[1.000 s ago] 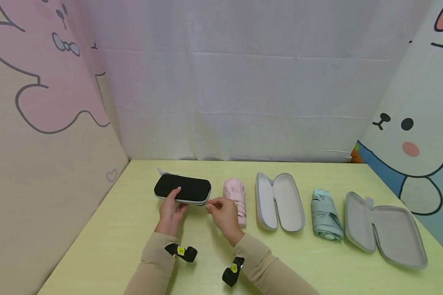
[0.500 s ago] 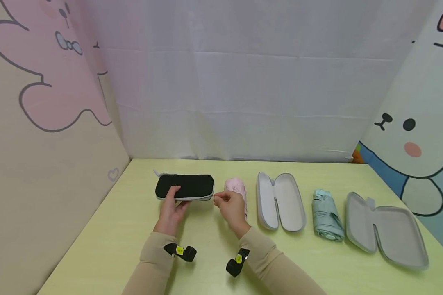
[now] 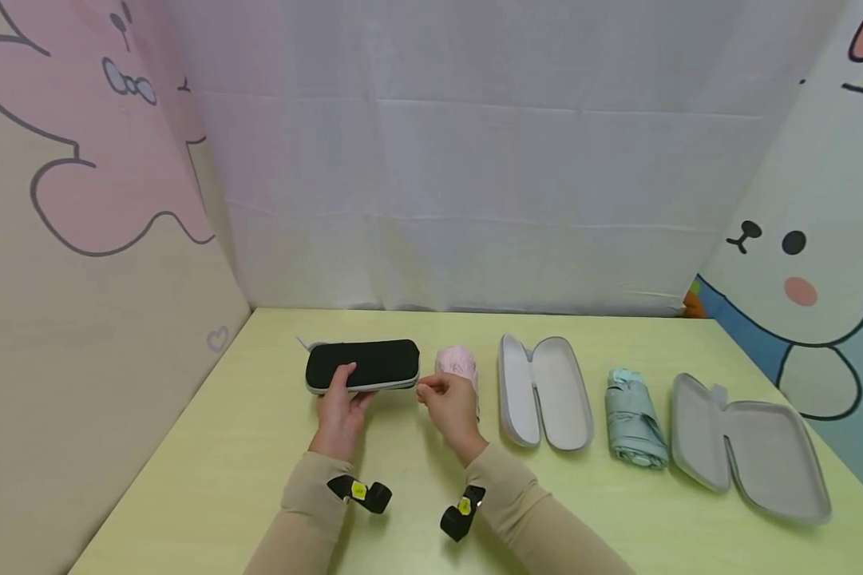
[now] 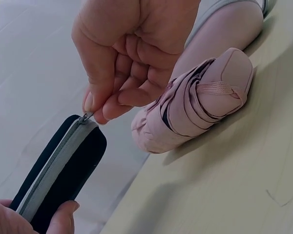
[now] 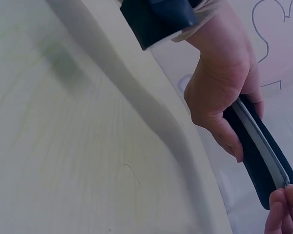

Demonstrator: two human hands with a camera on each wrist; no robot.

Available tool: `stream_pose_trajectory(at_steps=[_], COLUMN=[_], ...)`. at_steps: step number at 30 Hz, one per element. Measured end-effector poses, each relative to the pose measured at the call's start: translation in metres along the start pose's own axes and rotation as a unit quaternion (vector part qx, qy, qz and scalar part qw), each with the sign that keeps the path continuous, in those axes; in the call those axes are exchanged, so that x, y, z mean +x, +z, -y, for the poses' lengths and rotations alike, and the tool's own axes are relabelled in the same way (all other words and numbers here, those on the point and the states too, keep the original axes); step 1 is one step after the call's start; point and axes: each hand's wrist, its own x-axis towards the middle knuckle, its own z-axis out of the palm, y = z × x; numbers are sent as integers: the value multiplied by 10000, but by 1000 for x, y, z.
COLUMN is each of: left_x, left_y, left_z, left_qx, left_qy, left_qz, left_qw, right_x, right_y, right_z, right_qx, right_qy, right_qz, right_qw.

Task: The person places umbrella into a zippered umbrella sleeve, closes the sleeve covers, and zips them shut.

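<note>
My left hand point(image 3: 340, 415) grips a black zippered case point(image 3: 362, 363) above the table, thumb on its upper face and fingers beneath. Pale zipper tape point(image 4: 51, 168) runs along the side of the case, shown clearly in the left wrist view. At the right-hand corner, my right hand point(image 3: 451, 407) pinches the small metal zipper pull point(image 4: 86, 117) between thumb and forefinger. In the right wrist view, both hands are on the case, with the zip line between them. Just behind my right hand lies a folded pink umbrella point(image 3: 457, 363), partly hidden by it in the head view.
Right of the pink umbrella lies an open white glasses case point(image 3: 564, 391). Further right are a rolled green umbrella point(image 3: 635, 419) and a larger open grey case point(image 3: 779, 459). A light strap point(image 3: 302, 343) shows at the black case's far left. Curtain walls point(image 3: 474, 200) border the table point(image 3: 208, 463).
The black case has shifted slightly right and its tilt has levelled out. My right hand has moved a little right and away from me, staying at the case's corner.
</note>
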Motion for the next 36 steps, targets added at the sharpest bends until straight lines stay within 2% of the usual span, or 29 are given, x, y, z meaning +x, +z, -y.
stream_pose_trajectory(at_steps=[9,18,25,28,32,36], left_x=[-4,-4,-6,-7,-8,-8], left_y=[5,12,15,15,14,8], left_z=[6,16,20,19,16,8], left_qx=[-298,-577,-648,-634,-492,-239], left_qy=[30,313,387,309,3,-228], left_qz=[-89,-65,-85,49,353,293], left_qw=[9995,9978,9971,9975,9982,9990], right_x=[-1,0,0,0,1,4], right_y=[2,0,3,2,1,-1], right_z=[-2,4,2,2,4,5], right_qx=[-22,15,55,123,394,606], right_qy=[-108,-104,-232,-193,69,263], right_qz=[-103,-250,-233,-284,-363,-402], right_qw=[9999,9996,9994,9993,9985,9970])
